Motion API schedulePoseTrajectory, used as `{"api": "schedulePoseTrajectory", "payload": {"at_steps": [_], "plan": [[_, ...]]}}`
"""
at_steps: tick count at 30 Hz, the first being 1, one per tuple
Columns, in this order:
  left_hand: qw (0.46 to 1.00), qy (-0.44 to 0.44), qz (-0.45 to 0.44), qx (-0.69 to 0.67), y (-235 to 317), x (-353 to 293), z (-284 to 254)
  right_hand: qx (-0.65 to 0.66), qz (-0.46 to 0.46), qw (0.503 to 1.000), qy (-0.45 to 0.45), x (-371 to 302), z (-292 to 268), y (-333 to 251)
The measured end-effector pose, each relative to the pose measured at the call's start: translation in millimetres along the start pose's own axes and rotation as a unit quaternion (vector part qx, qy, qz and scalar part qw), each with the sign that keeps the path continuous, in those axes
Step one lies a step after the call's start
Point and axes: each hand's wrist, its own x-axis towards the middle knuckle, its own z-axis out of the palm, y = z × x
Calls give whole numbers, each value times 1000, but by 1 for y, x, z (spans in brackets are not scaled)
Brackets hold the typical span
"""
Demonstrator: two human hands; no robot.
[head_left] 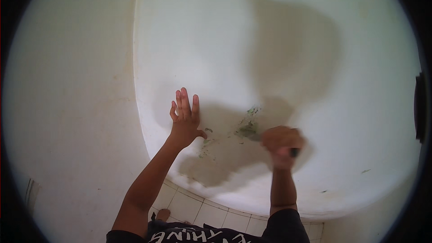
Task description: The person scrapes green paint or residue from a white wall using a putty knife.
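Note:
My left hand (185, 119) rests against the white wall (189, 54) with its fingers stretched upward and its thumb out to the side. To the right, my right hand (283, 143) is closed in a fist around a scraper (294, 152). Its dark handle end pokes out below the fist, and motion blurs the hand. The blade side points left, toward a grey-green patch (248, 128) of chipped paint; the blade itself is hard to make out. Smaller chipped spots (206, 141) lie beside my left thumb.
On the left, a second wall (85, 76) meets this one at a vertical corner. White floor tiles (186, 207) and a bare foot (163, 214) show below. A dark object (420, 108) sits at the far right edge. My shadow covers part of the wall.

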Motion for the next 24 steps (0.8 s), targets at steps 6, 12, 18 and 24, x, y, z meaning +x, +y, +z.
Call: {"api": "schedulePoseTrajectory", "payload": {"at_steps": [6,12,18,24], "plan": [[1000,3,-2,7,-5,0,0,17,-4,1000,-24,13,-15,-14],[1000,0,9,-5,-5,1,4,-145,96,982,-77,-22,-6,28],[1000,-5,1,-8,-1,1,1,-114,84,987,-72,-25,9,37],[1000,-4,2,1,-5,0,2,22,78,997,-17,-9,-8,18]]}}
